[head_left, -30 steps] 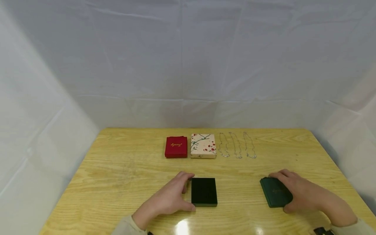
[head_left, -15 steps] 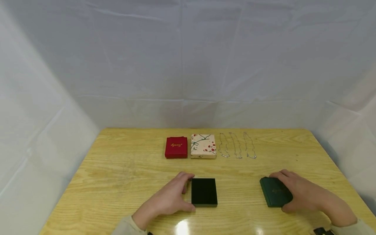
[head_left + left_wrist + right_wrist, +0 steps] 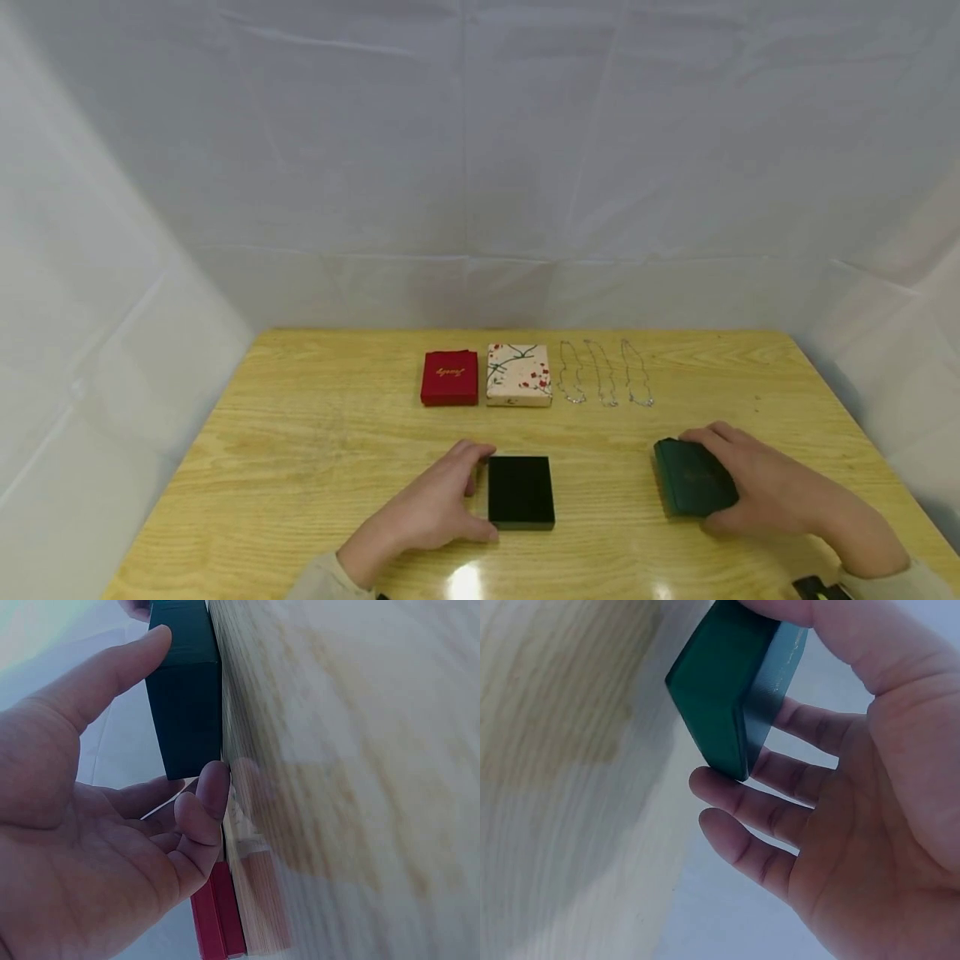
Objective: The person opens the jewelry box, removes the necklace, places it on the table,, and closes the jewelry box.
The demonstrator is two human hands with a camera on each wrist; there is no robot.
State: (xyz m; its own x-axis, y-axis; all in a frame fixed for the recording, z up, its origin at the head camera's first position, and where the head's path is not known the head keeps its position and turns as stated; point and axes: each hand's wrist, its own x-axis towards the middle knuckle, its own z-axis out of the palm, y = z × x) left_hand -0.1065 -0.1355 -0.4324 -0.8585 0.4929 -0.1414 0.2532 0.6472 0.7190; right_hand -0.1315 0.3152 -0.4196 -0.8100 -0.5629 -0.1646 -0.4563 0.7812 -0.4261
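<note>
A dark green box base (image 3: 521,492) with a black top surface lies flat on the wooden table, near its front. My left hand (image 3: 435,504) holds it at the left side, thumb at the near corner and fingers at the far one. The left wrist view shows the thumb against the side of the base (image 3: 185,712). Off to the right, my right hand (image 3: 772,492) grips a green box lid (image 3: 693,477) with gold lettering. Seen from the right wrist, the lid (image 3: 720,682) is tilted between thumb and fingers, raised off the table.
Toward the back of the table (image 3: 315,433) sit a red box (image 3: 450,377) with gold lettering and a cream box (image 3: 519,375) with a floral branch print. Three silver necklaces (image 3: 576,399) lie side by side to their right. White cloth (image 3: 465,167) hangs behind and at both sides.
My right hand has lifted the green box lid and carried it slightly left and away from me. The left hand and the base have stayed put.
</note>
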